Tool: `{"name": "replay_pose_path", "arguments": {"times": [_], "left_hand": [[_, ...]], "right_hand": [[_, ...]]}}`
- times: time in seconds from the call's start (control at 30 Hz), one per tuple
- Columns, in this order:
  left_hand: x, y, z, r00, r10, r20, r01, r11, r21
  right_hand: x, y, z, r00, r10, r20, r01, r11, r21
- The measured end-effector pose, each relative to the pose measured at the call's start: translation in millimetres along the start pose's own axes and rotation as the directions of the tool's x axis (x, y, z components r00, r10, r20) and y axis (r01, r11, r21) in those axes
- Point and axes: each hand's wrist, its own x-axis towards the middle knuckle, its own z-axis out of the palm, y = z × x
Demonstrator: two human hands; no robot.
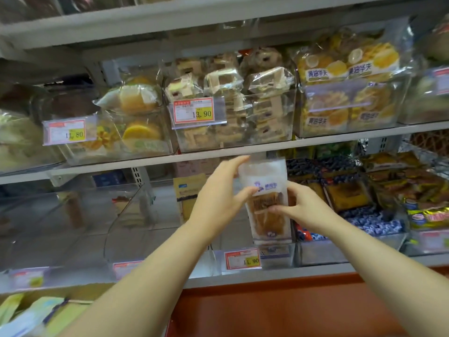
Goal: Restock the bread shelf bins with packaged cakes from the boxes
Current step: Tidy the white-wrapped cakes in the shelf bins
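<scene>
A packaged cake (266, 190) in a clear wrapper with a white top and purple logo stands upright at the middle of the lower shelf. My left hand (218, 193) grips its left edge, thumb on the front and fingers reaching up along the top. My right hand (302, 205) pinches the pack from the right at its middle. The pack sits over a clear bin (277, 256) with an 11.90 price tag (243, 260) at its front.
Clear bins (73, 215) to the left on the lower shelf look nearly bare. To the right are bins of brown cakes (347, 195) and blue-wrapped sweets (371, 222). The upper shelf (243, 152) holds full bins of cakes close above my hands. A red-brown counter edge (279, 310) runs below.
</scene>
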Motion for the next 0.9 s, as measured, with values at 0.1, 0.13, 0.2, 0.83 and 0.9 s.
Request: {"name": "replay_pose_path", "arguments": {"times": [0.1,0.13,0.2,0.83,0.9], "left_hand": [[-7,-22,28,0.928,-0.294,0.229,0.312,0.949,-0.046],[-8,-29,38,0.894,-0.347,0.285,0.373,0.927,-0.041],[-8,-37,53,0.848,-0.4,0.347,0.442,0.896,-0.045],[-32,-59,96,0.915,-0.25,0.316,0.357,0.867,-0.348],[-31,-57,101,0.913,-0.247,0.324,0.343,0.895,-0.284]], "right_hand": [[-2,20,7,0.996,0.09,0.026,-0.087,0.993,-0.08],[-1,23,9,0.993,0.12,0.01,-0.118,0.985,-0.123],[1,24,14,0.985,0.164,-0.048,-0.171,0.963,-0.211],[-6,50,14,0.998,-0.049,-0.025,0.043,0.982,-0.186],[-12,55,17,0.997,-0.057,-0.043,0.045,0.967,-0.252]]}}
